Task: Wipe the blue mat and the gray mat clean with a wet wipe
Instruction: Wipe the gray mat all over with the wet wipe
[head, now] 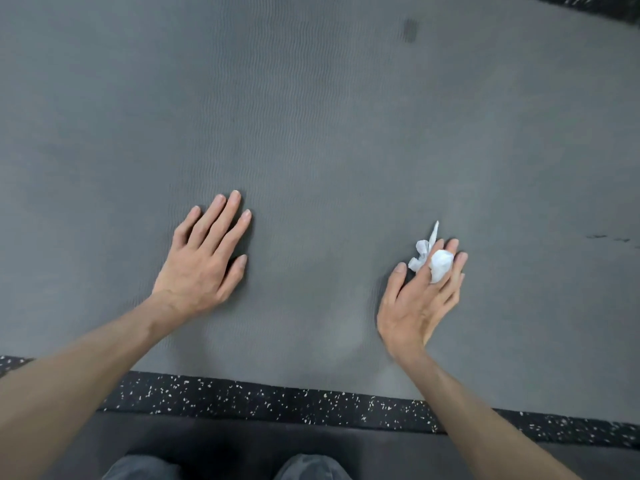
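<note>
The gray mat (311, 116) fills most of the view, its ribbed surface running away from me. My left hand (204, 258) rests flat on it with straight fingers, left of centre. My right hand (422, 292) hovers or rests over the mat to the right, with the crumpled white wet wipe (434, 259) held between its fingers near the tips. One twisted end of the wipe sticks up past the fingertips. No blue mat is in view.
A dark smudge (410, 29) marks the mat at the far right, and small dark marks (609, 239) lie near its right edge. A black speckled floor strip (277, 400) runs along the mat's near edge, with another dark mat (242, 441) and my knees below it.
</note>
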